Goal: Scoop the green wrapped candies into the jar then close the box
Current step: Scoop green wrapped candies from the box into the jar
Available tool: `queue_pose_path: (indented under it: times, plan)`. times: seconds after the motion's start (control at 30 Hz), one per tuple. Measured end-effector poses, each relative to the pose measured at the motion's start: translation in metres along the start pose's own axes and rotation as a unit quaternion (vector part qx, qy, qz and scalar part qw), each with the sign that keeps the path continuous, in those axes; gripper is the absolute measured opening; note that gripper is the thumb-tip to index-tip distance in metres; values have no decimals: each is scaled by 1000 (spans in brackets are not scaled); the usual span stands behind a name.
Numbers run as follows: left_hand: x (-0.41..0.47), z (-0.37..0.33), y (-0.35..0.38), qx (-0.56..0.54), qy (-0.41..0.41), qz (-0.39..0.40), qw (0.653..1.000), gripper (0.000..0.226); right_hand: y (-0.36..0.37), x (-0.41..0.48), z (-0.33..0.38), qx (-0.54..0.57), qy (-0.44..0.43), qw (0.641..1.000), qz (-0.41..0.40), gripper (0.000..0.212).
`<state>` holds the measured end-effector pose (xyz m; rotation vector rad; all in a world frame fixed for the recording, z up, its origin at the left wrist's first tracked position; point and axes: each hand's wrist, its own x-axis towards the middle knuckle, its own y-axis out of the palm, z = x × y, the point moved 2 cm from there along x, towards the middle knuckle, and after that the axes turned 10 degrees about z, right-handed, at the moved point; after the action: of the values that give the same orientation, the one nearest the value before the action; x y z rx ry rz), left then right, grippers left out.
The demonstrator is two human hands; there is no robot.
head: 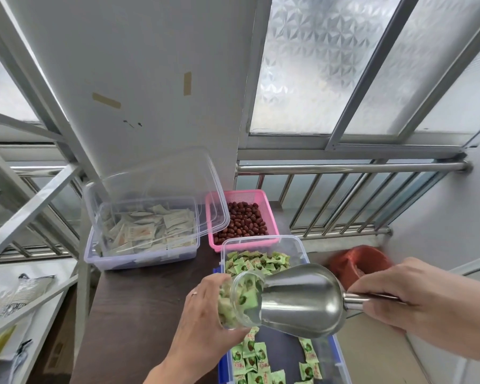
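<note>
My left hand (203,314) grips a clear glass jar (240,300), tilted on its side and holding several green wrapped candies. My right hand (394,300) holds the handle of a steel scoop (299,297), whose mouth is tipped against the jar's opening. Both hover over a clear plastic box (291,242) with blue side latches, where more green candies (250,356) lie at the near end and the far end. The box has no lid on it.
A clear box of pale sachets (147,231) stands at the back left with its lid (178,184) leaning over it. A pink basket of red dates (241,220) is behind the candy box. An orange-red container (358,264) sits at right. A metal railing (344,167) runs behind.
</note>
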<state>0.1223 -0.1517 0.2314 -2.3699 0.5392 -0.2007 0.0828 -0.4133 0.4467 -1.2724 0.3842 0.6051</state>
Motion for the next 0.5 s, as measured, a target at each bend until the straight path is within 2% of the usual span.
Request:
queue_pose_path:
  times: [0.1, 0.23, 0.37, 0.47, 0.5]
  plan:
    - [-4, 3, -1, -28, -18, -9, 999, 80, 7, -7, -19, 60, 16, 998, 29, 18]
    - [-11, 15, -3, -112, -68, -40, 991, 87, 49, 4, -59, 173, 66, 983, -5, 18]
    - [-19, 20, -4, -172, -105, -75, 977, 90, 145, 46, -69, 269, 144, 949, 81, 33]
    - [-24, 21, -4, -179, -120, -85, 973, 94, 223, 80, -77, 339, 181, 913, 138, 23]
    - [-26, 21, -3, -177, -122, -85, 973, 95, 250, 89, -83, 379, 180, 893, 163, 47]
